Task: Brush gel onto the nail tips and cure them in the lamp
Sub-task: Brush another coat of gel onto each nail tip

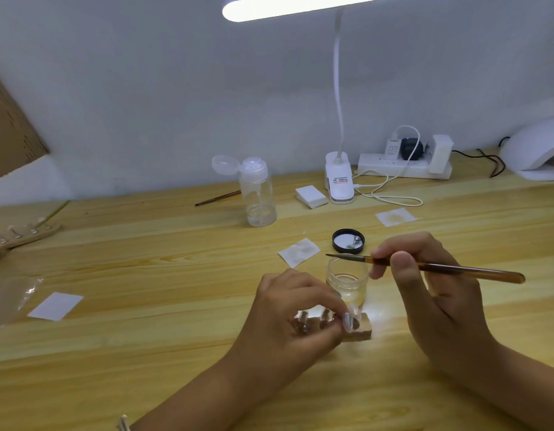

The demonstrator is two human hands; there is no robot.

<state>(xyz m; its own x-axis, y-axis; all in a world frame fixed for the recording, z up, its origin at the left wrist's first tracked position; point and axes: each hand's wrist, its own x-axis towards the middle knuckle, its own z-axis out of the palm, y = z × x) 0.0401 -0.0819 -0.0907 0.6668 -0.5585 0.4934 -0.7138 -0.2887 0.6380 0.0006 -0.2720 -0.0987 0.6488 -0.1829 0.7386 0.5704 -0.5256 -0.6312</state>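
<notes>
A pale bench (176, 275) of glossy, streaked wood grain is seen. Near the middle of its front edge, a small rectangular wooden holder (362, 329) is gripped by the left hand (297, 309), whose fingers are curled over its top. Clear, glossy, oval nail tips (350, 320) are carried upright on short pegs along the holder; the one at the right end is seen most plainly, the others are partly hidden by the fingers.

A thin brush (456, 269) with a dark brown handle, a gold ferrule and a fine pointed tip is pinched between thumb and fingers of the right hand (425, 290). Its tip is held level just above the mouth of a small round clear jar (347, 279), in which a shallow layer of clear gel lies; the jar stands just behind the holder. A round black lid (348, 241) lies upturned behind the jar.

At the far right corner, a domed white curing lamp (536, 150) is set, well apart from the holder. Along the back edge are found a white power strip (403, 166), a clip lamp base (339, 181), a stack of white wipes (311, 196) and a clear plastic pump bottle (258, 194) with its cap flipped open. Two stained square wipes (299, 252) lie flat near the lid. By the left edge, a second holder (24, 233) is placed.
</notes>
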